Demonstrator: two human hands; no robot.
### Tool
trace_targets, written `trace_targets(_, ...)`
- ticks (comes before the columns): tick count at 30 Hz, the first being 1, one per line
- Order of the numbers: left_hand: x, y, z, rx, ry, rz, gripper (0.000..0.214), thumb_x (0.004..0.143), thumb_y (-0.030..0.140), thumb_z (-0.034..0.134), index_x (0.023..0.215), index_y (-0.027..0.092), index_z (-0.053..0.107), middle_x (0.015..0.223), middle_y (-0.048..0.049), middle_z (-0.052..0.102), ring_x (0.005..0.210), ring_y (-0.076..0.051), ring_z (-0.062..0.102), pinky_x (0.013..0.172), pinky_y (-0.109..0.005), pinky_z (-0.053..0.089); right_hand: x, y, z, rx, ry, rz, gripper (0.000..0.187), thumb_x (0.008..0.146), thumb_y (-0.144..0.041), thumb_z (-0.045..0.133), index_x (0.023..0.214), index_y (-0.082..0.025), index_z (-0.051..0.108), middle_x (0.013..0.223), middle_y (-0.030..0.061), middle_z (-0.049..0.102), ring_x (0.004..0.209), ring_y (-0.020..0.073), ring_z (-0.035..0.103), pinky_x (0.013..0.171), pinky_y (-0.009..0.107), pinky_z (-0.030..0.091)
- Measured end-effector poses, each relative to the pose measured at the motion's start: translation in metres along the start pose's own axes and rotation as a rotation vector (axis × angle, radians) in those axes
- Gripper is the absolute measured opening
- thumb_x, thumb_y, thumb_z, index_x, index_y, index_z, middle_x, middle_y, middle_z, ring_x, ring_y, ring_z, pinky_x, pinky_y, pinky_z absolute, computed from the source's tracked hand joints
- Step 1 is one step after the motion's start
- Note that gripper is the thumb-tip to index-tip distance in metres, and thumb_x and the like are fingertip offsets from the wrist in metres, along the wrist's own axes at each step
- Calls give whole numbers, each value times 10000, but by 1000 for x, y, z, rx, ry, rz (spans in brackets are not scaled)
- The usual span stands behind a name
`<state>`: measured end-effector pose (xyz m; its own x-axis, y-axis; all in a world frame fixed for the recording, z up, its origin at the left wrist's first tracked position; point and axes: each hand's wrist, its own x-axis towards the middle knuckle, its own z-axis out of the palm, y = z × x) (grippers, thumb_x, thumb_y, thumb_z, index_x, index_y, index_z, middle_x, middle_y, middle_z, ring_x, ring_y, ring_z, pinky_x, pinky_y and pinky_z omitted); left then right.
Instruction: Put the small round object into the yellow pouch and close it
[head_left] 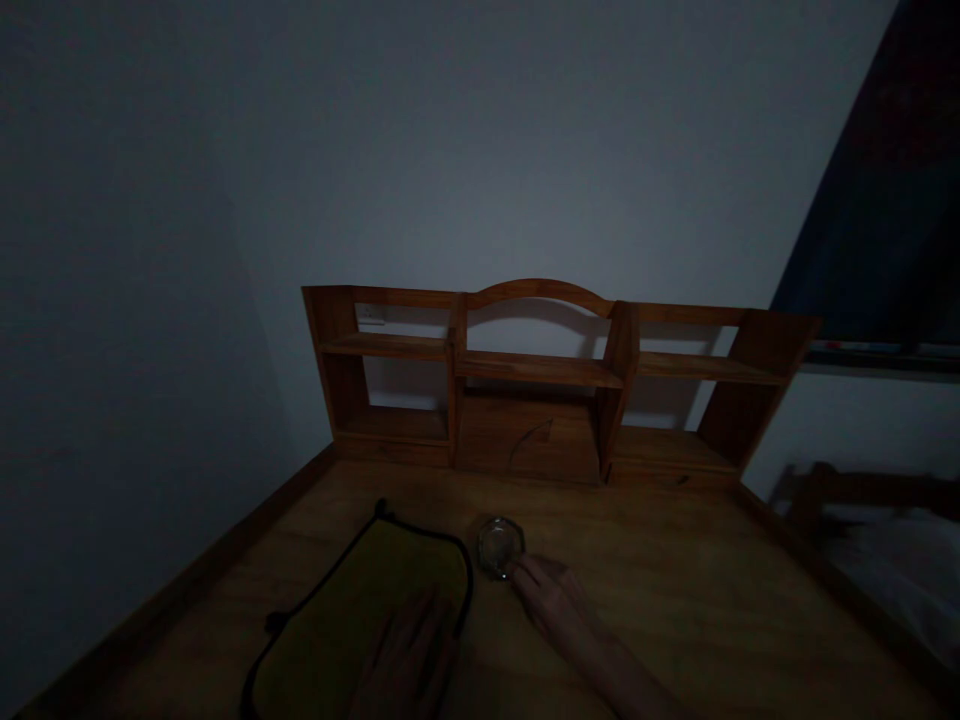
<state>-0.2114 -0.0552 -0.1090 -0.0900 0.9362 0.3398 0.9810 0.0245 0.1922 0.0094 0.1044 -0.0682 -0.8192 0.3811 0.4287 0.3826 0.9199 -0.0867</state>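
In the dim head view, a yellow-green fabric piece with black edging (337, 620), bag-like in shape, lies on the wooden desk at the left. My left hand (409, 650) rests on its right part, fingers stretched out and holding nothing. A small many-sided glass dish, like an ashtray (499, 546), sits just right of the fabric piece. My right hand (549, 592) reaches in from the lower right, its fingers closed at the dish's near right rim. The fingertips are dark and partly hidden there.
A wooden shelf unit (536, 370) with several compartments stands along the desk's back. The desk top (660, 590) has raised side edges. A pale wall (465, 150) rises behind. At the right are a dark curtain-like panel (892, 220) and pale cloth (900, 560).
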Motion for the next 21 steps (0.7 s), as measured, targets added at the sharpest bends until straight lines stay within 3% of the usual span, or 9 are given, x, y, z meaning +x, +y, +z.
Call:
trace_targets(13,2,-9,7,-103,79,-82,395,913,372,481,1296,349,575,1382,-10,559,1267,-234,533,1041,-435,478,-2,1,2,7,2,15,473,853,-6,487,1277,-212,525,1182,80,623,943,210,627,825,332,531)
trace_targets(17,3,-5,7,-84,138,-116,382,836,426,585,1173,273,678,1254,-85,646,1141,-279,616,961,-445,529,-1,2,2,36,3,16,471,852,-2,488,1266,-223,528,1193,70,616,962,203,624,839,323,528)
trace_targets(21,2,8,1,-104,85,-111,329,810,411,614,1094,281,717,1122,-96,697,1004,-270,668,869,-402,564,1,1,-1,51,4,-3,487,856,-11,479,1292,-226,507,1205,73,610,978,211,622,854,332,529)
